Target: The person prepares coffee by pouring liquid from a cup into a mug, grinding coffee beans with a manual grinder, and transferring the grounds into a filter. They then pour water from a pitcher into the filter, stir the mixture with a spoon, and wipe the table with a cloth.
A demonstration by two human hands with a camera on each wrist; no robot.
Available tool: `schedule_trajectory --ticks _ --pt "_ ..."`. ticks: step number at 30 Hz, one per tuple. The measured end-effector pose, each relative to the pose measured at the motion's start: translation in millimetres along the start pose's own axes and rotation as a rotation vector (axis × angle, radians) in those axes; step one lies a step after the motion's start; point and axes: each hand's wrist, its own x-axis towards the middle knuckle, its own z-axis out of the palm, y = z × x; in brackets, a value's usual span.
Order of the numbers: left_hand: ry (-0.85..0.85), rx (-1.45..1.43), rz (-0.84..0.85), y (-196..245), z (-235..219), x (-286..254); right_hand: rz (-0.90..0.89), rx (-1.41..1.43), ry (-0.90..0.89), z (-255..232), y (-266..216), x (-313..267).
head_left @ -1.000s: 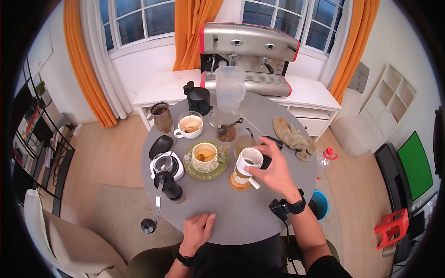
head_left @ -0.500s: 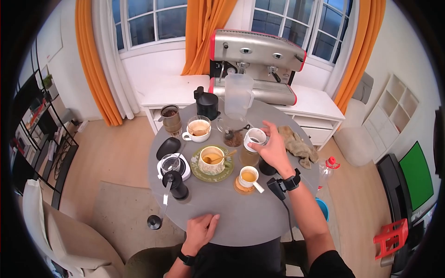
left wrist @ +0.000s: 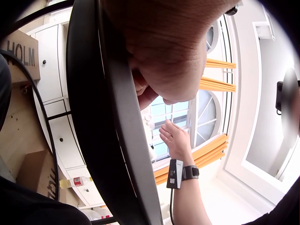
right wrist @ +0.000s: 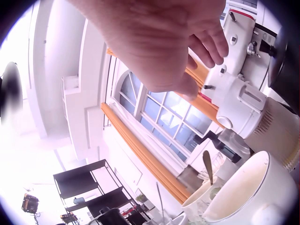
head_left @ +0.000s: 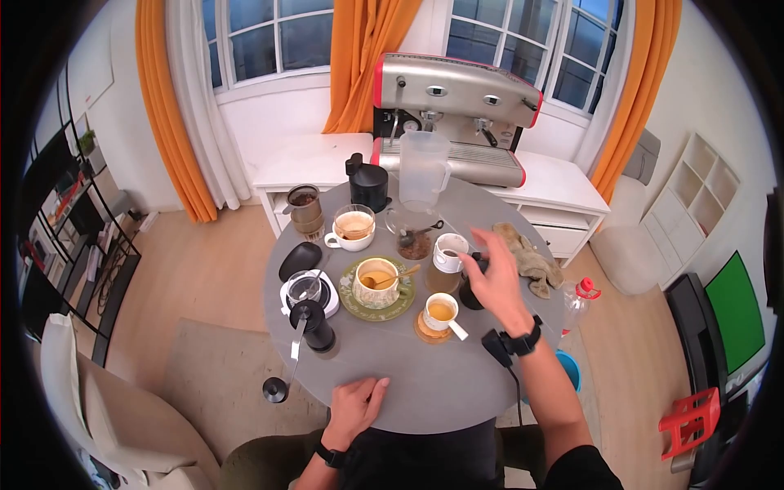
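My right hand (head_left: 496, 282) hovers over the table's right side, fingers extended, the thumb beside a white coffee dripper (head_left: 451, 251). That dripper sits on a glass server (head_left: 442, 279); its handle side shows in the right wrist view, apart from the fingers. Nearer to me, a white handled cup (head_left: 441, 309) of coffee stands on a round wooden coaster (head_left: 427, 333). My left hand (head_left: 353, 407) rests at the table's front edge with loosely curled fingers, holding nothing. Left of the coffee cup, a patterned cup (head_left: 376, 282) with a spoon in it stands on a green plate (head_left: 371, 313).
A hand grinder (head_left: 317, 327) with its crank stands front left, near a white scale (head_left: 327, 304). Behind are a white cup (head_left: 353, 231), a black kettle (head_left: 369, 184) and a clear pitcher (head_left: 423, 175). A cloth (head_left: 527, 257) lies at the right edge.
My right hand lifted the dripper off the coffee cup, carried it back onto the glass server, and let it go, moving slightly right. The left hand stayed put.
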Motion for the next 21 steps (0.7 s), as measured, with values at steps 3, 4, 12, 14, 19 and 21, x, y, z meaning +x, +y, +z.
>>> schedule_trajectory --ticks 3,4,12,14,19,21 --pt "-0.001 -0.010 -0.003 -4 3 -1 0.183 0.112 -0.169 -23 -14 -31" --pt "-0.006 -0.017 -0.003 -5 4 -1 0.187 0.107 -0.233 -27 -11 -46" --pt "-0.024 -0.007 -0.004 -2 3 0 0.874 0.587 -0.675 -27 7 -87" --pt "-0.034 0.014 -0.007 -2 1 0 1.010 0.796 -0.759 -27 4 -84" --pt "-0.065 -0.033 -0.024 7 -3 5 1.058 1.008 -0.798 -17 7 -89" --pt "-0.105 -0.055 -0.034 11 -5 7 1.070 1.070 -0.778 -13 15 -94"
